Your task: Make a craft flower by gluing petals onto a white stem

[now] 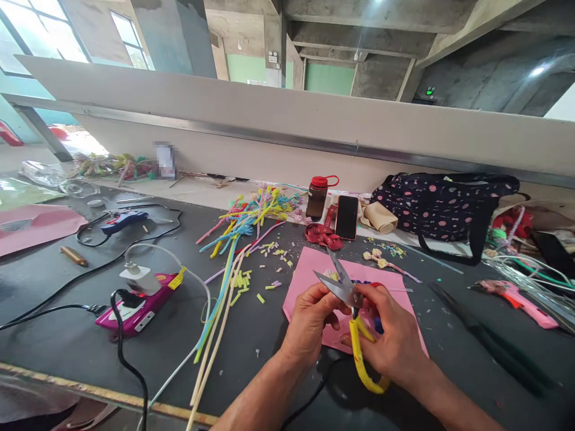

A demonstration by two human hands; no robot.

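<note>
My right hand (395, 338) grips yellow-handled scissors (354, 323), their blades spread apart and pointing up and away. My left hand (309, 320) is closed in a pinch right beside the blades; what it pinches is too small to make out. Both hands hover over a pink sheet (309, 275) lying on the dark table (67, 347). A bundle of coloured pipe cleaners (238, 239) stretches to the left of the sheet, with several cut yellow and green bits (242, 281) scattered around it.
A pink power strip (135, 305) with cables lies at left, a blue glue gun (121, 221) farther back. A pink glue gun (516, 296) and black pliers (476, 329) lie at right. A red-capped bottle (318, 197), phone (347, 216) and spotted bag (442, 206) stand by the white partition.
</note>
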